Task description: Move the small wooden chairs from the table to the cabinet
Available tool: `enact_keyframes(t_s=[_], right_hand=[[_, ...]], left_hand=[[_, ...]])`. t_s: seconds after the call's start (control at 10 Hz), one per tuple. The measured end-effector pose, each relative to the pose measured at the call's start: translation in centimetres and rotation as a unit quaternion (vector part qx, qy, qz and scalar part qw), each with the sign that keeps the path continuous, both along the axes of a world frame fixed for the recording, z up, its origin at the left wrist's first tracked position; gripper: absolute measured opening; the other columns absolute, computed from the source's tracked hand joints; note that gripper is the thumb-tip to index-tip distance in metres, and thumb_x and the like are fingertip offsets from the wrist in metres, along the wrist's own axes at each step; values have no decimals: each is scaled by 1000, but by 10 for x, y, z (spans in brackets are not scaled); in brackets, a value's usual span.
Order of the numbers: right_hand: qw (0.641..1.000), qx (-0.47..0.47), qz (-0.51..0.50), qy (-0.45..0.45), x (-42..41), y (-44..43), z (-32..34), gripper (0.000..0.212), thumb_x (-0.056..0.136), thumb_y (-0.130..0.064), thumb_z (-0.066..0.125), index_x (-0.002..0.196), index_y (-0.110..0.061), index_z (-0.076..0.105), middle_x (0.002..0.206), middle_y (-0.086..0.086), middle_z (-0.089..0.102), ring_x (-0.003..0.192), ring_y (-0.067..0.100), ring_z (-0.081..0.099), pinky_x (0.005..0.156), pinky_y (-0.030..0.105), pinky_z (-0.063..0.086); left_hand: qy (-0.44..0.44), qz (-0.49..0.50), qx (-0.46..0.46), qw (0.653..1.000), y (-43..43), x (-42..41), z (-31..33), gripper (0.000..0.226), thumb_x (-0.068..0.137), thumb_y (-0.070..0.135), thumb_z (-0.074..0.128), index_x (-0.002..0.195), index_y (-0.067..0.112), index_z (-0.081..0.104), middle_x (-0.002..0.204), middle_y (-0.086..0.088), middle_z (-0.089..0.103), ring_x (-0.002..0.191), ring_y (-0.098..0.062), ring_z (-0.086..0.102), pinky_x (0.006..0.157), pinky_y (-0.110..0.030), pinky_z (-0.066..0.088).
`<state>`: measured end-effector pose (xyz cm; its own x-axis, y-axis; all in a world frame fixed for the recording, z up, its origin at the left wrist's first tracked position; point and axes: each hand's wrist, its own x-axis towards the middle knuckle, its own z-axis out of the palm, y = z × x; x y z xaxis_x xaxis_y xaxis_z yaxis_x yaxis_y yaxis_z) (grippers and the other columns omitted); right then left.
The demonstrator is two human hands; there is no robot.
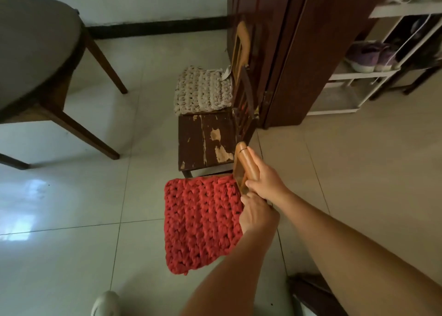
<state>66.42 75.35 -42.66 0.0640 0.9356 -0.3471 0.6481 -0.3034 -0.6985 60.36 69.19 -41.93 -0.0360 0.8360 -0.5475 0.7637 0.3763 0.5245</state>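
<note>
Hands hold the nearest small wooden chair with the red knitted cushion (202, 222) by its light brown curved backrest (245, 165). The right hand (265, 179) sits on top of the backrest with its fingers wrapped around the rail. The left hand (257, 214) is just below it, fingers curled around the side of the same backrest, and the two hands touch each other. This chair stands on the pale tiled floor (71, 244). Right behind it is a dark brown small wooden chair with chipped paint on its seat (205, 143). Behind that one is a third small chair with a cream knitted cushion (203, 89) and a light wooden back. All three stand in a row beside the tall dark red-brown wooden cabinet (299, 52). Off to the left is the round grey-topped table with dark wooden legs (35, 52), well apart from the chairs. To the right is a white shoe rack (358, 74) with purple shoes (369, 55) on it. A white shoe (105, 303) shows at the bottom edge.
</note>
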Motion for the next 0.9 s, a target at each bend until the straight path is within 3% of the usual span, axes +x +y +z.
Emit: enact_keyframes(t_s=[0.1,0.3,0.5,0.7,0.8,0.9], right_hand=[[1000,6,-9,2,22,1,-9,93,83,-6,65,149,-40,10,141,13,48,118,30,53,93,33,43],[999,-10,-37,-3,56,2,-24,91,85,-9,66,149,-40,9,147,11,42,126,31,47,102,42,41],[999,-24,-37,-3,54,5,-28,92,87,-9,63,148,-44,3,149,10,39,126,31,47,98,38,42],[997,-26,-71,-23,40,3,-2,77,91,-24,58,151,-31,10,151,9,36,133,31,40,104,40,36],[996,19,-86,-18,22,-1,31,70,92,-27,55,150,-28,16,149,9,38,133,29,40,106,41,36],[996,15,-88,13,-4,-12,69,65,94,-32,50,150,-31,17,155,3,31,134,25,41,106,44,39]], left_hand=[[-41,1,-19,999,7,18,-11,51,87,34,51,126,4,37,125,-14,42,103,-32,60,83,-41,52],[-153,5,-97,983,17,39,-32,71,80,38,64,134,5,33,133,-14,33,117,-29,48,82,-28,40],[-169,-3,-111,979,23,36,-34,63,78,30,67,129,2,45,131,-17,45,112,-30,55,91,-35,50],[-233,-12,-92,968,28,7,-1,48,85,23,57,130,9,50,124,-15,58,110,-26,58,96,-38,47],[-287,35,-70,955,24,-26,32,38,86,25,58,123,15,55,111,-1,63,92,-12,60,71,-20,48],[-288,95,-27,953,12,-69,69,20,88,26,55,108,25,58,97,14,58,92,-5,57,65,-14,40]])
